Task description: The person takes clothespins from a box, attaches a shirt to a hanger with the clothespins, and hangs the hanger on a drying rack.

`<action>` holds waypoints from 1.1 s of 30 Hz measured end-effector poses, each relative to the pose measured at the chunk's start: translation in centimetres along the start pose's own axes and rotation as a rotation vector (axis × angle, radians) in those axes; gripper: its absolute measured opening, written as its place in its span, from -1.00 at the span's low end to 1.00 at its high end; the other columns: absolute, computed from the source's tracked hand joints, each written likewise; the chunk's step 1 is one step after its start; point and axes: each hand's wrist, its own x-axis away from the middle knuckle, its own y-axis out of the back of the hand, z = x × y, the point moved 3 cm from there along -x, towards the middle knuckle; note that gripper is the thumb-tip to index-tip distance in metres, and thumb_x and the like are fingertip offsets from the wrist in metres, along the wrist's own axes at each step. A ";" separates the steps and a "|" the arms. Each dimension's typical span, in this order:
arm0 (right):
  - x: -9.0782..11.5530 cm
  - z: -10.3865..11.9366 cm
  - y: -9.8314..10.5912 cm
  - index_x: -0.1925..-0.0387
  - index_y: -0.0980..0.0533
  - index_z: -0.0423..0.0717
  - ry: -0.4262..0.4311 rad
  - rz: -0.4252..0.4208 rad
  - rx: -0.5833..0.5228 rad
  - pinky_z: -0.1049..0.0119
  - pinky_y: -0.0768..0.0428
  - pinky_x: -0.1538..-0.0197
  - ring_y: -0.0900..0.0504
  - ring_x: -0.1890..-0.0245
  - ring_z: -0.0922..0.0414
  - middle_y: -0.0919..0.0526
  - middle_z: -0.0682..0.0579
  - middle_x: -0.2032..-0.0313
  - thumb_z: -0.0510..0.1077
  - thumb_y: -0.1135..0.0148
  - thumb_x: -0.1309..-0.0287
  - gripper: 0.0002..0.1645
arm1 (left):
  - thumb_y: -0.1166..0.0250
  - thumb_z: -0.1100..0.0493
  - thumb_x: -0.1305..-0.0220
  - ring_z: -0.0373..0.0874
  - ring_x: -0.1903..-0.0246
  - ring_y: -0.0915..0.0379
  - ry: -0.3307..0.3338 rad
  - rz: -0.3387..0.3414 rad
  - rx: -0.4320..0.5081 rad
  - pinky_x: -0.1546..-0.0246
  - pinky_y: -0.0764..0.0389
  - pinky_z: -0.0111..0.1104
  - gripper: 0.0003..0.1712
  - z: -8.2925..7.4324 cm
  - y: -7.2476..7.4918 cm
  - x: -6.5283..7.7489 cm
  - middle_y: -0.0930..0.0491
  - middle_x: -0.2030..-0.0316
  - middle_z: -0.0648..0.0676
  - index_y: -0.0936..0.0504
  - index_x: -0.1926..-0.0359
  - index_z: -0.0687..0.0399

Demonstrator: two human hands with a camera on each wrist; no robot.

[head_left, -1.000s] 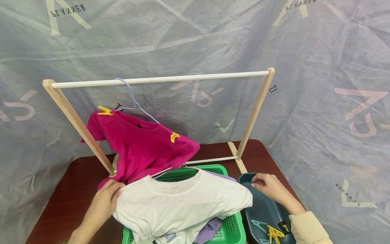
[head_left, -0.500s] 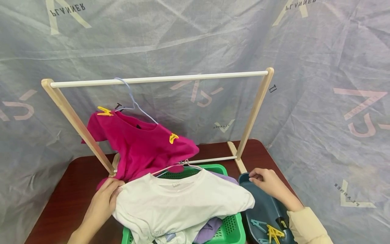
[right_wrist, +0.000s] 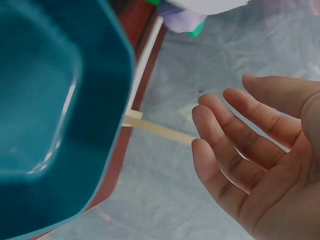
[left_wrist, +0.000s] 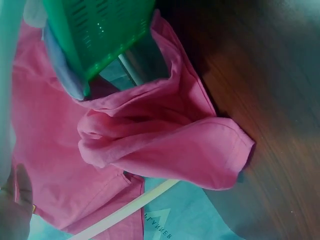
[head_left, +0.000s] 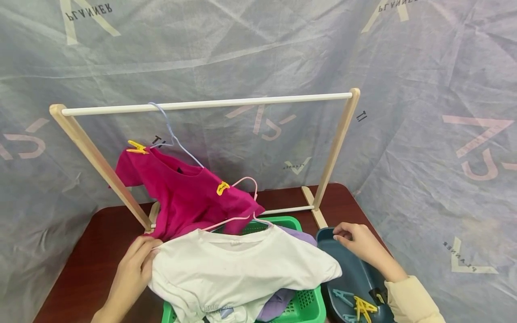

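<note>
A white T-shirt (head_left: pixel 242 262) on a pink hanger (head_left: pixel 226 220) lies over the green basket (head_left: pixel 311 303) in the head view. My left hand (head_left: pixel 133 269) pinches the T-shirt at its left shoulder, fingers over the cloth and thumb turned inward. The hanger's hook rises in front of a magenta T-shirt (head_left: pixel 181 188). Above the dark blue tray (head_left: pixel 349 264) hovers my right hand (head_left: pixel 357 242). Its fingers are loosely bent and hold nothing, as the right wrist view shows. Purple cloth (head_left: pixel 276 305) lies in the basket under the white T-shirt.
The magenta T-shirt hangs by a blue hanger (head_left: pixel 169 130) from the rack's white rail (head_left: pixel 210 104), with yellow clips (head_left: pixel 222 188) on its shoulders. Several clothespins (head_left: pixel 363 307) lie in the tray. Wooden rack posts (head_left: pixel 337 146) stand on the dark red table (head_left: pixel 76 269).
The pink hanger's hook has swung up and right from behind the white T-shirt's neckline. The T-shirt's right sleeve has shifted slightly right. My right hand stays over the tray.
</note>
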 end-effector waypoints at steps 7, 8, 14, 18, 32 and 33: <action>1.6 -1.6 -0.9 0.43 -0.57 -0.03 -0.049 0.062 -0.007 0.48 -0.47 0.48 -0.53 0.53 0.36 -0.64 0.12 0.49 -0.22 -0.27 0.01 -0.95 | -0.15 0.51 -0.08 -0.37 0.12 -0.33 -0.030 -0.071 0.039 -0.04 -0.21 -0.76 -0.78 -0.8 0.3 -0.5 -0.49 0.31 0.11 -0.61 0.29 0.22; 1.8 -1.7 -1.1 0.43 -0.57 -0.03 -0.058 0.074 -0.010 0.48 -0.47 0.48 -0.53 0.53 0.37 -0.64 0.13 0.50 -0.22 -0.27 0.01 -0.95 | -0.15 0.53 -0.05 -0.37 0.12 -0.33 -0.028 -0.073 0.039 -0.04 -0.22 -0.77 -0.76 -0.9 0.3 -0.5 -0.49 0.31 0.11 -0.61 0.29 0.22; 2.8 -2.7 -2.2 0.37 -0.56 -0.11 -0.097 0.179 -0.031 0.48 -0.48 0.47 -0.53 0.51 0.33 -0.63 0.11 0.46 -0.25 -0.24 0.00 -0.92 | -0.05 0.28 -0.28 -0.36 0.14 -0.33 -0.022 -0.091 0.029 0.02 -0.22 -0.79 -0.80 -1.0 0.7 0.1 -0.48 0.32 0.12 -0.61 0.29 0.22; 3.4 -3.1 -2.9 0.38 -0.56 -0.17 -0.072 0.239 -0.035 0.46 -0.45 0.51 -0.50 0.54 0.34 -0.61 0.11 0.50 -0.30 -0.23 0.05 -0.89 | -0.01 0.14 -0.33 -0.38 0.19 -0.32 -0.018 -0.108 0.023 0.10 -0.24 -0.79 -0.70 -1.1 0.9 0.7 -0.48 0.33 0.13 -0.62 0.29 0.21; 5.0 -3.7 -5.2 0.40 -0.53 -0.10 -0.087 0.401 0.030 0.38 -0.34 0.53 -0.35 0.56 0.34 -0.48 0.13 0.55 -0.26 -0.37 0.25 -0.75 | -0.19 0.51 -0.04 -0.45 0.24 -0.38 -0.010 -0.089 0.171 0.21 -0.31 -0.75 -0.80 -0.5 2.1 2.3 -0.55 0.36 0.01 -0.64 0.33 0.24; 5.1 -3.7 -5.4 0.40 -0.53 -0.09 -0.081 0.405 0.041 0.38 -0.33 0.53 -0.34 0.56 0.33 -0.47 0.13 0.55 -0.25 -0.38 0.26 -0.74 | -0.21 0.55 0.01 -0.45 0.26 -0.38 -0.007 -0.083 0.182 0.23 -0.32 -0.74 -0.76 -0.4 2.1 2.4 -0.56 0.37 0.01 -0.63 0.33 0.24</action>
